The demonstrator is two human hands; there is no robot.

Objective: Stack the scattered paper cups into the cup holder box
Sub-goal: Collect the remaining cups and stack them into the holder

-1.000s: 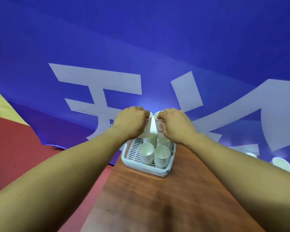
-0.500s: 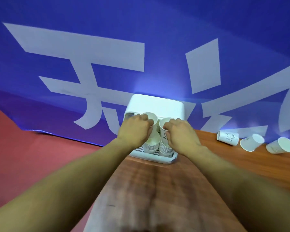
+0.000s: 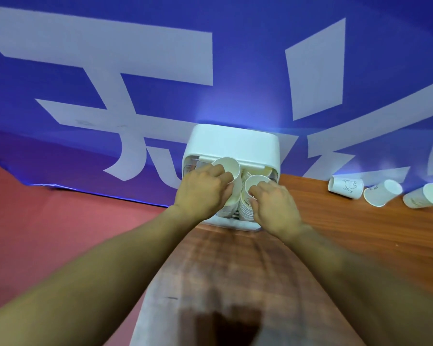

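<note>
- Paper cups (image 3: 245,209) stand nested in stacks inside the white cup holder box (image 3: 233,142), which sits at the far edge of the wooden table (image 3: 360,236) against the blue banner (image 3: 135,51).
- My left hand (image 3: 203,193) has its fingers curled round the wall of the left cup (image 3: 227,167), mouth up, over the left-hand stack and just in front of the box's hood.
- My right hand (image 3: 275,208) is clamped on the right cup (image 3: 256,183), fingertips at its near rim. That cup sits lower, on or nearly on the right-hand stack. I cannot tell whether it is fully seated.
- Three more lie on their sides well off to the right: the printed cup (image 3: 345,187), the middle cup (image 3: 383,193) and the far cup (image 3: 425,196), close together in a row.
- I judge these to be very light and thin-walled. The wall will dent under a hard squeeze, and the rolled rim is the stiffest part.
- I would hold each one high on the wall, just under the rim, with light pressure from opposite sides.
- Nested cups tend to wedge, so I would lower each one straight and let go without pushing hard.
- The ones lying down may roll when touched. I would close across the wall near the mouth, then tip the cup upright before carrying it to the box.
</note>
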